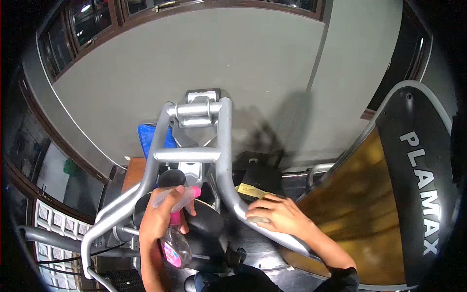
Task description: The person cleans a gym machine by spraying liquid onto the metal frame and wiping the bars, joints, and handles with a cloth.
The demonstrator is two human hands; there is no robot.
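My left hand (163,211) is wrapped round the neck of a clear spray bottle (176,248) with a pink-and-white label. The bottle's trigger head is translucent with a pink nozzle (196,191), which points to the right. My right hand (279,214) rests on the right tube of a silver metal frame (224,141), part of a gym machine. Under its fingers shows a bit of a greyish cloth (259,220), pressed against the tube. The rest of the cloth is hidden by the hand. Below the left hand is a black padded seat (204,226).
A large panel lettered PLAMAX (413,170) stands on the right. Behind the frame are a grey wall (243,58), a blue object (146,138) and a black item with a yellow label (250,190). A grey bar (53,237) with cables is at lower left.
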